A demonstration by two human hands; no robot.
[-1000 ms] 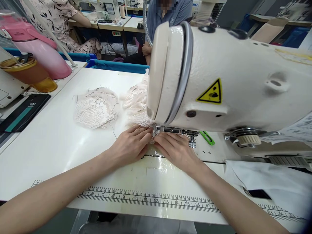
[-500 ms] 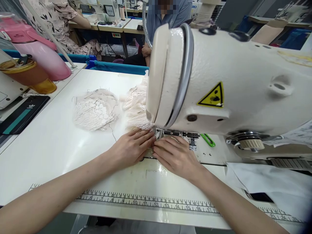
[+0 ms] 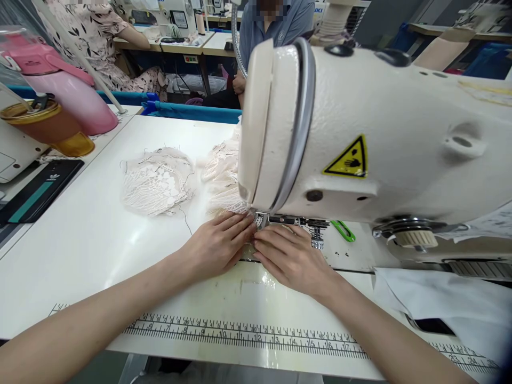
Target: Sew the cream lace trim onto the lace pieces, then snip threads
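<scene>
Fingertips of the person's left hand (image 3: 220, 242) and right hand (image 3: 294, 258) have drawn slightly closer than a second ago. Both lie palm-down by the metal presser foot (image 3: 262, 218); whether they pinch cloth cannot be told. Gathered pale-pink lace fabric (image 3: 224, 178) lies at twelve o'clock from the left hand, a rounded cream lace piece (image 3: 158, 181) at ten, on the glossy white surface (image 3: 100, 213). The cream sewing machine (image 3: 384, 133) looms at one o'clock from the right hand.

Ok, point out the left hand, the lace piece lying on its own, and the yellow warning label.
Left hand (image 3: 218, 244): head view, back of the hand.
Lace piece (image 3: 155, 184): head view, its white patterned middle.
Yellow warning label (image 3: 349, 160): head view, the triangle's middle.
</scene>
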